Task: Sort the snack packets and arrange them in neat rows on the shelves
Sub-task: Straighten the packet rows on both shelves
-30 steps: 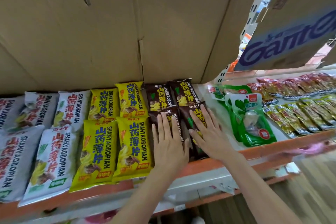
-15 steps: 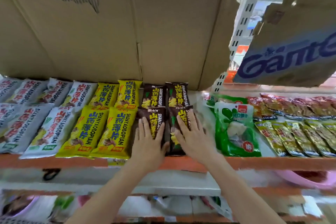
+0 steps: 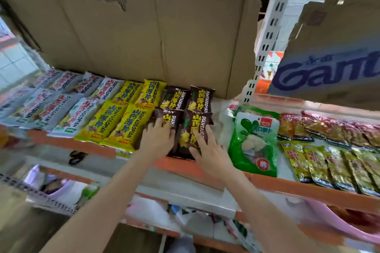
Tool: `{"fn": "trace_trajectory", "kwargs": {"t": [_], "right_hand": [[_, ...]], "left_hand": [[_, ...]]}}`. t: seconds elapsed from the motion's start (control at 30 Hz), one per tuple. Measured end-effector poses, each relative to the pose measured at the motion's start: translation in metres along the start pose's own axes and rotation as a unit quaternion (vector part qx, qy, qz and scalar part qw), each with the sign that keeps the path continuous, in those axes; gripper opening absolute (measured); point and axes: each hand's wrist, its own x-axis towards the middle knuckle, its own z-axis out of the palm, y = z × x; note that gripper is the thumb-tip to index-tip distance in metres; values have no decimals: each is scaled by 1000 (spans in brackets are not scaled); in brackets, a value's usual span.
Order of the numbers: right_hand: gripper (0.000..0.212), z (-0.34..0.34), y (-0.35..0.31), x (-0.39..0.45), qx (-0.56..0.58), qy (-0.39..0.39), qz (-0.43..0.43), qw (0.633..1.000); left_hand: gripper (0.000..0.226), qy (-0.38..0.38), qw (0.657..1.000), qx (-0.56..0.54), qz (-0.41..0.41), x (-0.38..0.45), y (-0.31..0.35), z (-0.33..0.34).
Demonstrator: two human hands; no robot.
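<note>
While both arms reach in over the orange shelf edge (image 3: 181, 167), the left hand (image 3: 158, 139) lies flat, fingers straight, on the front left brown packet (image 3: 168, 118), and the right hand (image 3: 207, 149) presses spread fingers on the front right brown packet (image 3: 190, 135). Yellow packets (image 3: 115, 123) sit just left of them, white packets (image 3: 67, 117) further left, a green bag (image 3: 255, 139) to the right
</note>
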Motion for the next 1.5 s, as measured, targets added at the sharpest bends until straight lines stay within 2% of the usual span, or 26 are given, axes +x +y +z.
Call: {"fn": "trace_trajectory", "kwargs": {"t": [0.07, 0.13, 0.27, 0.37, 0.43, 0.47, 0.53, 0.6, 0.67, 0.73, 0.8, 0.87, 0.97, 1.03, 1.13, 1.23, 1.3, 1.4, 1.5], "right_hand": [[56, -8, 2, -14, 11, 30, -25, 999], [52, -16, 11, -24, 10, 68, -23, 997], [47, -30, 44, -32, 29, 134, 51, 989], [39, -43, 74, -35, 54, 190, 133, 971], [43, -53, 95, -36, 118, 216, 216, 945], [48, -57, 104, -37, 164, 221, 256, 927], [55, -60, 120, -33, 236, 217, 309, 895], [51, -58, 130, -27, 269, 193, 324, 886], [45, -55, 136, -24, 282, 174, 323, 886], [41, -56, 141, -23, 300, 159, 318, 885], [31, -59, 144, -24, 298, 152, 317, 888], [18, -63, 148, -26, 258, 138, 319, 901], [10, -72, 155, -27, 211, 86, 308, 924], [5, -84, 158, -25, 214, 100, 309, 921], [21, -101, 161, -12, 251, 173, 321, 896], [39, -105, 162, 7, 260, 160, 317, 898], [39, -101, 159, 14, 260, 141, 297, 908], [21, -95, 160, 15, 275, 155, 268, 910], [16, -90, 168, 11, 310, 145, 256, 904]], "left_hand": [[46, -5, 1000, -21, -9, 8, -6, 5], [55, -42, 999, -32, -11, 13, -12, 18], [58, -58, 997, -38, -20, 18, -11, 22], [47, 71, 988, -138, 2, 21, 17, 3], [37, 134, 968, -203, 57, 19, 48, -6], [36, 122, 960, -236, 87, 19, 66, -9], [38, 38, 945, -304, 117, 24, 97, -7], [41, -47, 933, -344, 93, 35, 120, -2], [47, -95, 944, -306, 79, 51, 137, 4], [51, -89, 952, -268, 121, 71, 149, 6], [51, -102, 944, -264, 173, 94, 159, 8], [43, -162, 937, -226, 211, 112, 166, 13], [35, -256, 927, -146, 232, 119, 169, 23], [34, -239, 934, -107, 242, 121, 168, 28], [32, -187, 946, -95, 249, 133, 168, 28], [30, -131, 961, -115, 216, 143, 171, 29], [40, -109, 972, -88, 187, 145, 174, 33], [55, -166, 967, -140, 131, 146, 178, 37], [45, -232, 935, -242, 115, 150, 181, 31]]}}
